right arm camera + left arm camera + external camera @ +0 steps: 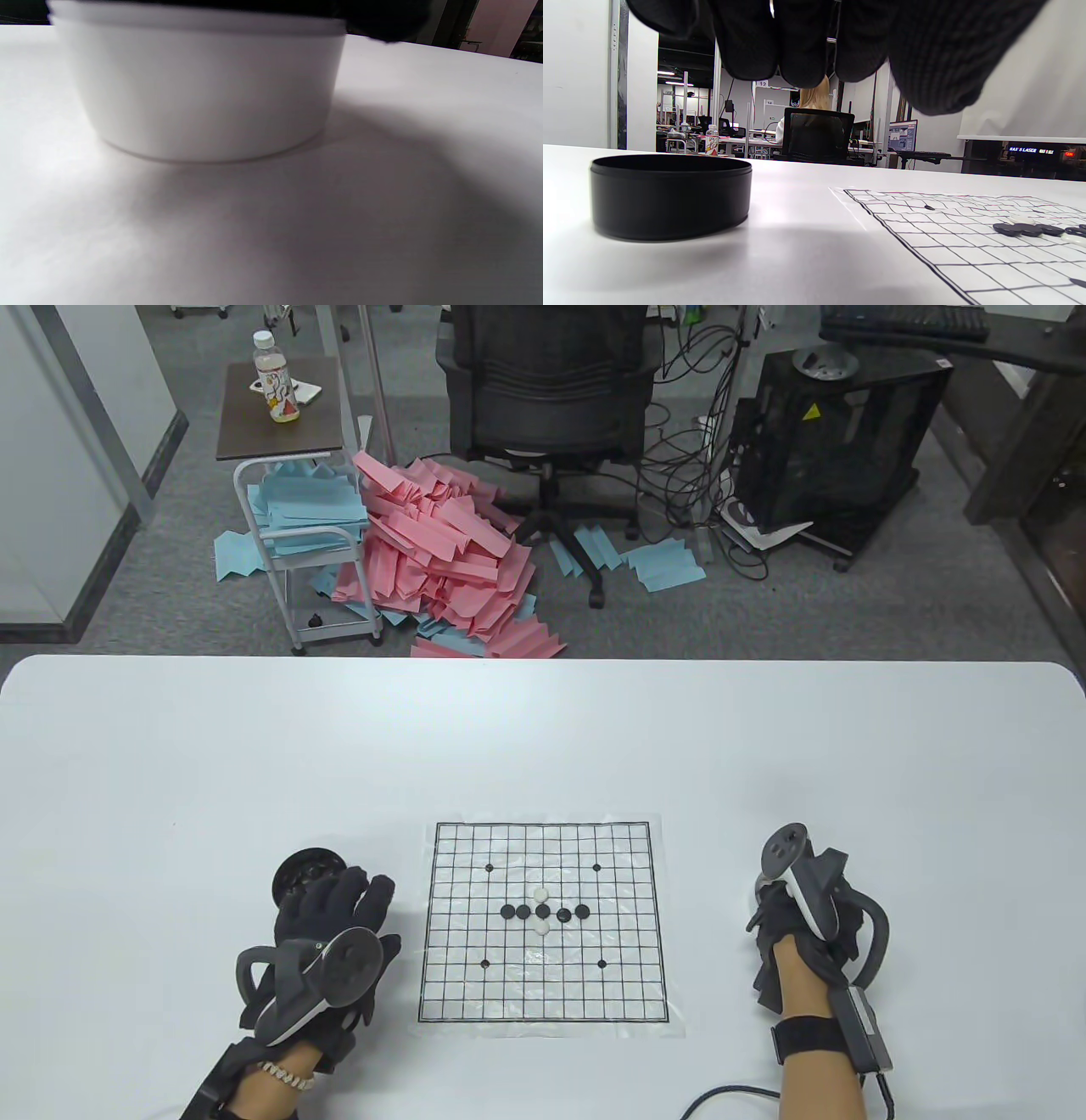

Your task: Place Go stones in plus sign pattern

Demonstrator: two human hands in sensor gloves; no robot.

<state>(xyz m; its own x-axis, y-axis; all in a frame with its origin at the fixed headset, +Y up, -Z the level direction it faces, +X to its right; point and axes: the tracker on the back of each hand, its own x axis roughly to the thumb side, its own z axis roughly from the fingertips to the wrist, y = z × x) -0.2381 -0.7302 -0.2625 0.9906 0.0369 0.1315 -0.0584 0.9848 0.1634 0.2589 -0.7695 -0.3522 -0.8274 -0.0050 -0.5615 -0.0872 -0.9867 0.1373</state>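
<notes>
A paper Go board [475,984] lies in the middle of the table. On it a row of several black stones [523,911] crosses the centre, with one white stone [540,892] above the middle one and one white stone [542,927] below it. My left hand [356,899] lies with its fingers stretched out just right of a black bowl [301,872], and I see no stone in it. The left wrist view shows that bowl [670,197] and the stones [1031,230]. My right hand [768,916] is right of the board with its fingers [382,21] over a white bowl [203,84]. What they hold is hidden.
The white table [543,746] stretches far behind the board. Beyond its far edge are an office chair [547,398], a pile of pink and blue paper [433,551] and a small cart [288,458] on the floor.
</notes>
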